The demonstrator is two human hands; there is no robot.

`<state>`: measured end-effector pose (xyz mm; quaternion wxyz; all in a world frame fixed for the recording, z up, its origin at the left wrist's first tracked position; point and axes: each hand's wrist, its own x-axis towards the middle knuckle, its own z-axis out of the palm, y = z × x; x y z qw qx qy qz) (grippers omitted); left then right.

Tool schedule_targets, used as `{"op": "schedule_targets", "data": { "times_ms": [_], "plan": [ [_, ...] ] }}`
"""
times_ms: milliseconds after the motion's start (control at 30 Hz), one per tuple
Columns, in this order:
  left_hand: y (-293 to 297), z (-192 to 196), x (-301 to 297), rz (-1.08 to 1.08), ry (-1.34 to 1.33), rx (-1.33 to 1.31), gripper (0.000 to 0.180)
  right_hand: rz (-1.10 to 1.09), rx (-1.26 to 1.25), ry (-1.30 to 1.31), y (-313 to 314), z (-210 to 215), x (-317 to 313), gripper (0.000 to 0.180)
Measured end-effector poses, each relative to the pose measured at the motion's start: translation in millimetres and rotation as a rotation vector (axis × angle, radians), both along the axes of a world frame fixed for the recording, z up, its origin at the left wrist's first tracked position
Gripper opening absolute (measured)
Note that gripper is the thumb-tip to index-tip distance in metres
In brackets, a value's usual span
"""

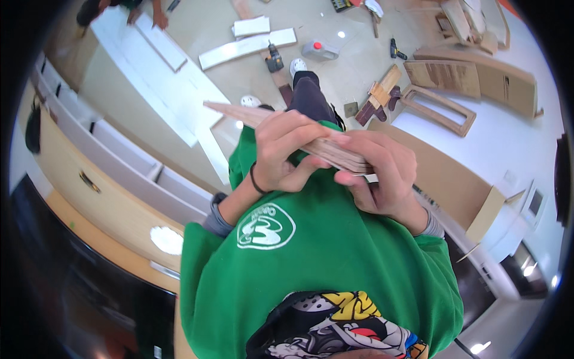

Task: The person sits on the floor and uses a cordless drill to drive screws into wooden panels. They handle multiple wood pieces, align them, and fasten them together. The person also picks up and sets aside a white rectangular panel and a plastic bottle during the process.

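Both my hands hold a thin bundle of wooden strips (239,111) close in front of my green sweatshirt. My left hand (286,151) wraps over the middle of the strips, a dark band on its wrist. Around the near end of the bundle, my right hand (379,173) is closed with the fingers curled underneath. The strips point away to the upper left, their far end free in the air above the floor.
On the floor lie white boards (246,48), a cordless drill (274,60), a grey container (320,49), wooden frames (439,109) and brown panels (472,78). White cabinet parts (119,149) run along the left. Another person's hands (158,18) rest on a long white panel (152,72).
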<state>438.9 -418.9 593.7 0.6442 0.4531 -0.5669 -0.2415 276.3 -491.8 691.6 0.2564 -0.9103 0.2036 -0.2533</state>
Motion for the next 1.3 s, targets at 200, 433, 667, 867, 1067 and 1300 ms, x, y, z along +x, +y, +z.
{"op": "schedule_targets", "data": {
  "times_ms": [200, 433, 667, 867, 1067, 1300],
  "plan": [
    [-24, 5, 13, -0.076, 0.217, 0.127, 0.039, -0.247, 0.214, 0.157, -13, 16, -20, 0.086],
    [-97, 21, -11, -0.509, 0.181, 0.281, 0.041, -0.606, 0.360, 0.135, -18, 14, -63, 0.036],
    [-172, -2, -49, -0.096, 0.049, 0.168, 0.022, -1.059, 0.246, 0.199, -45, 42, -143, 0.037],
    [-197, -59, -90, -0.049, 0.170, 0.605, 0.041, -1.158, 0.121, 0.062, -112, 41, -233, 0.037],
    [-242, -99, -220, -0.170, 0.268, 0.750, 0.036, -1.176, 0.210, 0.094, -217, 0, -339, 0.034],
    [-327, -89, -392, -0.400, 0.495, 0.795, 0.039, -1.064, 0.136, 0.308, -335, -83, -394, 0.051]
  ]
}}
